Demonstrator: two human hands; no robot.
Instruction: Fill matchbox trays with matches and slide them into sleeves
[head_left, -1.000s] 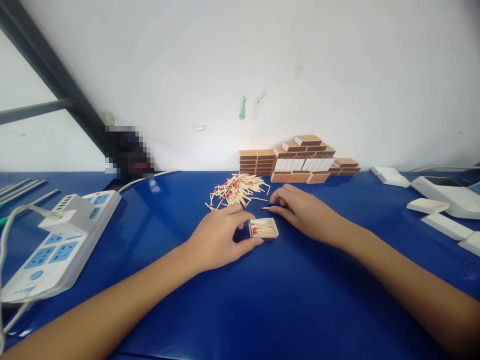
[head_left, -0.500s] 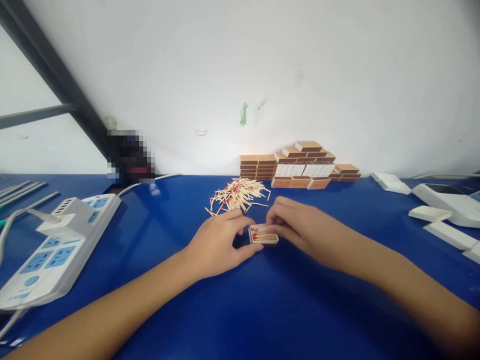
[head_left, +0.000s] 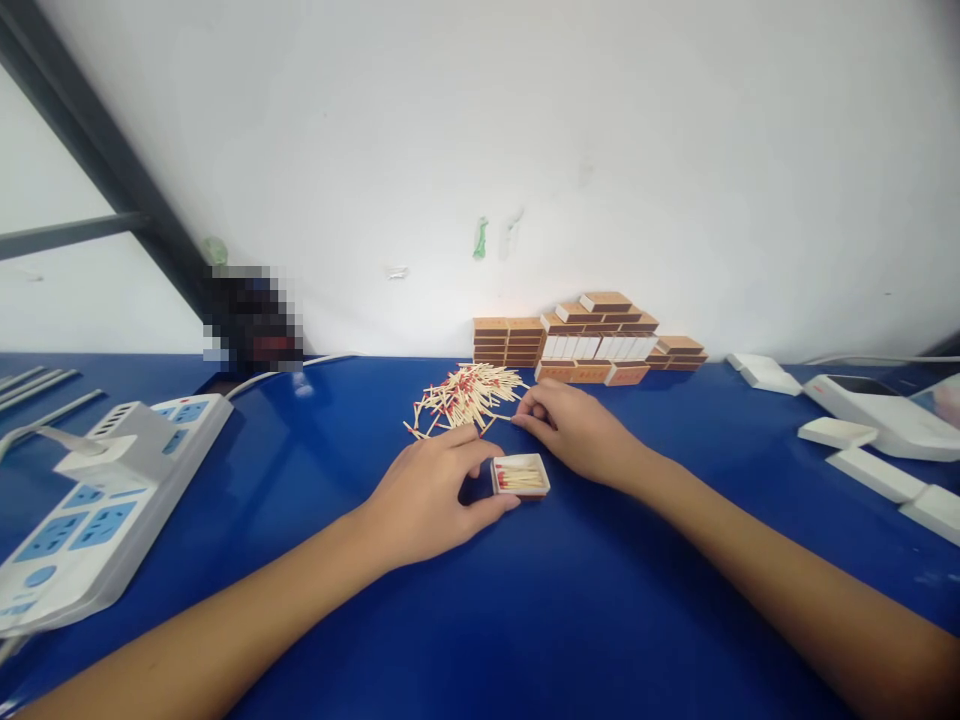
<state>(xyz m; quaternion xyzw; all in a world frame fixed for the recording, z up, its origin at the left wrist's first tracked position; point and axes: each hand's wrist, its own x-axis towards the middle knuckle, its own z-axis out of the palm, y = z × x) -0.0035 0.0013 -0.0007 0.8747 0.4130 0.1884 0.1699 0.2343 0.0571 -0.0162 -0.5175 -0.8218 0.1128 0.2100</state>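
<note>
A small white matchbox tray (head_left: 520,476) with several red-tipped matches in it lies on the blue table (head_left: 525,610). My left hand (head_left: 431,490) curls round its left end, thumb and forefinger touching the tray. My right hand (head_left: 574,428) rests just beyond the tray, at the near right edge of a loose pile of matches (head_left: 463,396), its fingertips pinched on the table by a match; what they hold is too small to make out.
Stacked brown matchboxes (head_left: 592,338) line the wall behind the pile. A white power strip (head_left: 97,500) with a plugged-in adapter lies at the left. White boxes and a white device (head_left: 877,415) sit at the right. Metal rods lie at the far left.
My right hand left the tray, where it was half a second ago, and moved back toward the match pile. My left hand stayed on the tray.
</note>
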